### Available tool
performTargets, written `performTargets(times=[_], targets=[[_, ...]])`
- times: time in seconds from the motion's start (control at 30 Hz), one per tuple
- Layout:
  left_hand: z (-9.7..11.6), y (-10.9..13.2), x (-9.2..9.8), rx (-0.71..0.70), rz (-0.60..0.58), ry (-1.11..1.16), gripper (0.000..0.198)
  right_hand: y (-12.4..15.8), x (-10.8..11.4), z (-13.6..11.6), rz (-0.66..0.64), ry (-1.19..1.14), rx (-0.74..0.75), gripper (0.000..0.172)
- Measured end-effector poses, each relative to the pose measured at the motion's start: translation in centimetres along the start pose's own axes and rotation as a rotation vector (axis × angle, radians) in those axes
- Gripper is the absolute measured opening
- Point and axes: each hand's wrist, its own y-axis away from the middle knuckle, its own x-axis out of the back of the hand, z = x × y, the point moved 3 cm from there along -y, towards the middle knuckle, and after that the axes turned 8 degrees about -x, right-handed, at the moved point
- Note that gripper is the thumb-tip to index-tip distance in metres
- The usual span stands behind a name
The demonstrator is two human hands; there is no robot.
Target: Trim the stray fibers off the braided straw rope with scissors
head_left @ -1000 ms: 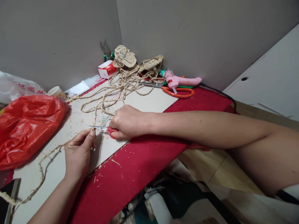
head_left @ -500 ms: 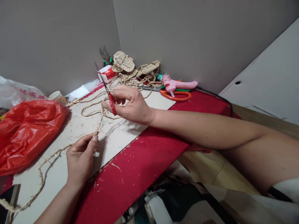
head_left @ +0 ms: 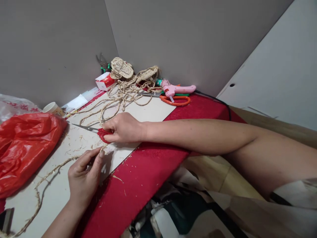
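Note:
My left hand [head_left: 85,172] pinches a braided straw rope [head_left: 54,169] between thumb and forefinger, above the white board [head_left: 123,155]. The rope's loose length trails left and down past the board's lower corner. Just above it, my right hand [head_left: 123,128] is closed round the red handles of small scissors [head_left: 90,129]. Their blades point left and look nearly together. The rope goes up from my left fingertips and is partly hidden by my right hand. More rope loops lie behind that hand, leading to a heap of straw rope [head_left: 126,89] with coiled, sole-shaped pieces [head_left: 121,68].
A red plastic bag [head_left: 29,148] sits at the left, with a paper cup [head_left: 52,108] behind it. A pink glue gun [head_left: 178,89] and orange-handled scissors [head_left: 177,100] lie at the back right. Grey panels rise behind; straw scraps dot the board and red cloth [head_left: 138,185].
My right hand has come down and left towards my left hand. The small scissors have swung from pointing up to pointing left. My left hand keeps its pinch on the rope.

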Motion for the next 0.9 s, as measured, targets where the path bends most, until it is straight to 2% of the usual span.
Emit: performTargets(times=[0.1, 0.27, 0.53, 0.6, 0.73, 0.87, 0.9], targets=[[0.3, -0.2, 0.1, -0.043, -0.006, -0.022, 0.011, -0.2, 0.7, 0.1, 0.052, 0.009, 0.023, 0.026], [0.1, -0.2, 0.6, -0.150, -0.002, -0.096, 0.010, -1.1, 2.1, 1.2, 0.111, 0.045, -0.021, 0.024], [-0.6, -0.7, 1.2, -0.432, -0.031, -0.229, 0.024, -2.7, 5.5, 4.4, 0.337, 0.191, -0.103, 0.028], [-0.8, -0.9, 1.4, -0.445, -0.040, -0.246, 0.024, -2.9, 6.3, 5.1, 0.375, 0.194, -0.137, 0.030], [-1.8, -1.5, 1.8, -0.327, -0.021, -0.254, 0.017, -3.4, 7.3, 6.2, 0.427, 0.184, -0.164, 0.030], [-2.2, -1.7, 1.7, -0.458, -0.021, -0.385, 0.020, -3.6, 8.0, 7.3, 0.523, 0.120, -0.183, 0.026], [-2.4, -1.7, 1.6, -0.483, -0.064, -0.432, 0.025, -3.5, 8.3, 7.7, 0.573, 0.092, -0.197, 0.025]])
